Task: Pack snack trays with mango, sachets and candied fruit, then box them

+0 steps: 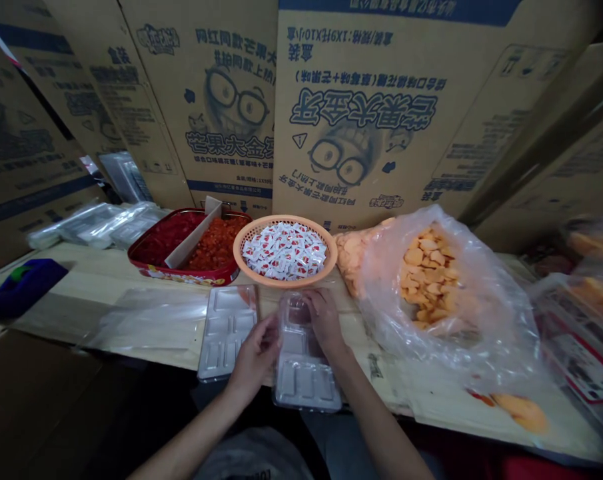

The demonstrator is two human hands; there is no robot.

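Low centre of the frame: a clear plastic clamshell tray (pixel 306 380), tilted between both hands, its upper half apparently folded up; left hand (pixel 254 357) closed on the tray's left edge, fingers curled, seemingly a firm pinch; right hand (pixel 326 320) curved over the upper half, fingertips on the plastic, apparently grasping, though the clouded plastic hides the exact contact. Just left of it, a second clear tray (pixel 224 330) flat on the wooden table (pixel 146 350), untouched, probably set there to be within reach; above the hands, an orange round basket (pixel 241 245) heaped with white sachets (pixel 284 252), likewise close by; to its left, a red tin tray (pixel 181 273) split by a cardboard divider (pixel 194 233), likely to keep red pieces apart from orange ones; right of the basket, a clear plastic bag (pixel 481 320) of orange dried chunks (pixel 428 280); farther upper left, a stack of clear trays (pixel 96 223); behind everything, large cardboard cartons (pixel 356 113).
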